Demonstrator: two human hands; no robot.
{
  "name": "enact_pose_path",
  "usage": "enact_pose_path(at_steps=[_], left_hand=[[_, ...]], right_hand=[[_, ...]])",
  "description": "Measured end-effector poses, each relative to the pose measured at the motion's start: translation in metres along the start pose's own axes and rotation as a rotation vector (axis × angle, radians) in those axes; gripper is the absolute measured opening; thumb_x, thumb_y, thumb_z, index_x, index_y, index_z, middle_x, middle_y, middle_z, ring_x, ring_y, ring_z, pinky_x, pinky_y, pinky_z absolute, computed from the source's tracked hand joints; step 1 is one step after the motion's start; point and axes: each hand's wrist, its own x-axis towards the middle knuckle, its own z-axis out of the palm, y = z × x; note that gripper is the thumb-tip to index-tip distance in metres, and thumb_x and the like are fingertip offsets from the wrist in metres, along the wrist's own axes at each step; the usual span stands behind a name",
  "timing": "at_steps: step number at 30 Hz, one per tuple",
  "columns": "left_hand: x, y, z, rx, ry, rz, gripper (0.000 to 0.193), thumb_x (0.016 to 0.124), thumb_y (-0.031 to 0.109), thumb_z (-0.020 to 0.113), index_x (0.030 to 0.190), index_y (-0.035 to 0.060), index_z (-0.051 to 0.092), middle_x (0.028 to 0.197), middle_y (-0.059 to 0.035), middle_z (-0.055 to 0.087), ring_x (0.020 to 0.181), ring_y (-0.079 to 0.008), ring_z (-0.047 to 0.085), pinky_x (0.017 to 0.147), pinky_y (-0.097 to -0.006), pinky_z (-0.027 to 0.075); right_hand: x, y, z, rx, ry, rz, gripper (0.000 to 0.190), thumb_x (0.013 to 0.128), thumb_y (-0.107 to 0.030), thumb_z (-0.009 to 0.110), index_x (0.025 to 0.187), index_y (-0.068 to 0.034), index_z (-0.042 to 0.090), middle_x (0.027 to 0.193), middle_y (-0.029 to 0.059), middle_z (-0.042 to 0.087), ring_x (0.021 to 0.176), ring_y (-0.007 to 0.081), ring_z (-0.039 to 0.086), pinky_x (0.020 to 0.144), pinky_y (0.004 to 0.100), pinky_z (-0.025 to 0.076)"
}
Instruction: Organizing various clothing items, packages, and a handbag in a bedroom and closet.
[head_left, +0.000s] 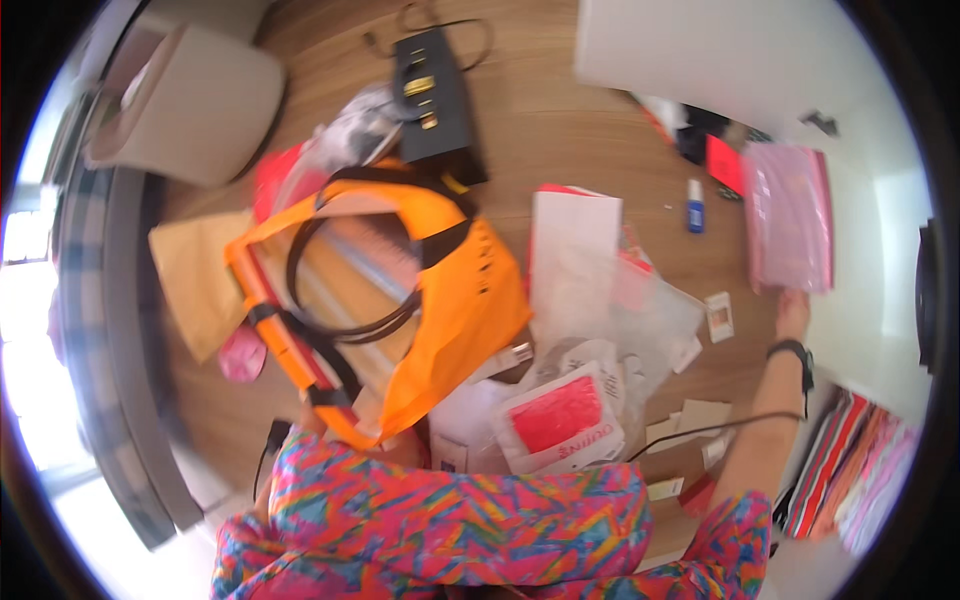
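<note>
My right hand (793, 313) grips the near end of a pink package in clear plastic (787, 217), beside the white cabinet wall at the right. A dark band circles that wrist. My left hand (312, 420) is mostly hidden behind my knee and touches the near corner of an orange fabric bag (469, 300); its fingers do not show. The bag has black handles and its mouth faces up, with flat plastic-wrapped things inside. Right of the bag lie a white envelope-like packet (576, 259), clear plastic bags (660, 307) and a white pouch with a red panel (559, 412).
A black box with gold fittings (439, 105) and a cable (480, 45) are beyond the bag. A beige bin (202, 105) stands far left, near a brown paper envelope (202, 277). A blue-and-white bottle (695, 206) lies right. Folded striped cloths (832, 465) are at lower right.
</note>
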Motion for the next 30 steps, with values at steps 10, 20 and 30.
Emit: enact_pose_path(at_steps=[10,20,30], left_hand=[[-0.065,-0.058,-0.112,-0.149,0.190,-0.189,0.030,0.088,0.026,0.043,0.100,0.0013,0.056,0.084,-0.0117,0.062,0.078,-0.0221,0.060,0.070,-0.0322,0.045],[-0.052,0.018,-0.091,0.160,0.386,0.182,0.037,0.085,0.024,0.051,0.115,0.0029,0.048,0.102,-0.0062,0.057,0.095,-0.0186,0.055,0.085,-0.0306,0.042],[-0.097,0.111,-0.056,-1.121,-0.381,-0.312,0.044,0.092,0.039,0.035,0.121,0.0061,0.043,0.118,-0.0088,0.051,0.109,-0.0202,0.049,0.092,-0.0340,0.039]], right_hand=[[-0.147,0.001,-0.041,-0.141,0.125,0.098,0.012,0.082,-0.020,0.052,0.074,-0.011,0.049,0.060,-0.0029,0.041,0.052,0.0066,0.042,0.046,0.0191,0.037],[-0.366,-0.050,0.260,-0.350,-1.189,0.085,0.034,0.090,-0.034,0.044,0.097,-0.003,0.056,0.091,0.0064,0.058,0.082,0.0131,0.056,0.067,0.0278,0.047],[-0.499,-0.026,0.400,-0.280,-1.275,0.269,0.056,0.081,-0.039,0.058,0.115,0.002,0.042,0.085,0.0104,0.058,0.077,0.0161,0.059,0.063,0.0264,0.048]])
